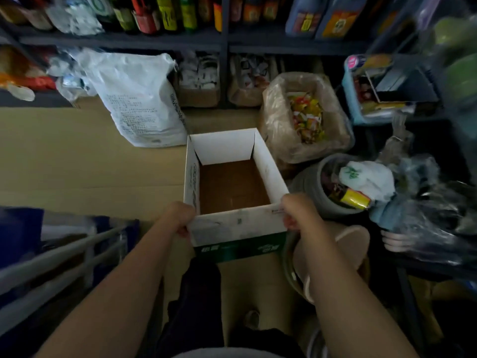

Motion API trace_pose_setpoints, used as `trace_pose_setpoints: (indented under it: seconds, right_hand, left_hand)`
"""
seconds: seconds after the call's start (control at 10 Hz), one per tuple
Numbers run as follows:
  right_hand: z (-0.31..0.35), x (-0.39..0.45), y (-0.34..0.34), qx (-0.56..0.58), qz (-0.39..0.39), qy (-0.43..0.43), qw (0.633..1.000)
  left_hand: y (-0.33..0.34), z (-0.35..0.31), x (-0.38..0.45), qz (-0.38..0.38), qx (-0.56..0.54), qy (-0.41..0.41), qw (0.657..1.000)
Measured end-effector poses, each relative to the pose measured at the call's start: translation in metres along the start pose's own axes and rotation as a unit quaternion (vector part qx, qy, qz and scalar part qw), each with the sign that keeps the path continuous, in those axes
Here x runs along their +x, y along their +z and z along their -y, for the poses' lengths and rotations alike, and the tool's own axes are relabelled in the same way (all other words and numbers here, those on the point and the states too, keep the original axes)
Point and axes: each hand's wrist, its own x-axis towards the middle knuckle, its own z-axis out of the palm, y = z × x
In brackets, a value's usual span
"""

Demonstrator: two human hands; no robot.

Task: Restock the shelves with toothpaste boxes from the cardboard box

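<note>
gripping the near corners of the cardboard box (233, 226), the left hand (180, 215) and right hand (296, 210) each clamp its front wall. the box's brown bottom shows bare, just right of a white sack (139, 99), below the shelves (121, 40).

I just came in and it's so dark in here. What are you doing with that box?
A person is holding an open white and green cardboard box by its near edge, the left hand on one corner and the right hand on the other. Inside, only the bare brown bottom shows, with no toothpaste boxes in sight. Ahead stand dark metal shelves full of bottles, and a big white printed sack leans beside the box.
</note>
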Motion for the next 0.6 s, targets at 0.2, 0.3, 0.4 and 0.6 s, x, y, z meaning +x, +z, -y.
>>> trace_pose_setpoints:
  seconds: [0.2,0.3,0.4,0.6]
  right_hand:
    - [0.088,0.066,0.006,0.045,-0.010,0.024,0.999]
    - [0.106,0.092,0.017,0.083,0.003,0.029,0.996]
    - [0.112,0.114,0.037,0.080,0.015,-0.007,0.997]
    - [0.118,0.119,0.057,0.061,0.040,-0.042,0.996]
  left_hand:
    - [-0.036,-0.056,0.110,0.006,0.022,-0.046,0.999]
    - [-0.028,-0.068,0.148,-0.010,-0.023,-0.013,1.000]
    - [-0.014,-0.070,0.174,0.024,-0.048,0.026,0.998]
    - [0.002,-0.075,0.175,0.039,-0.071,0.051,0.995]
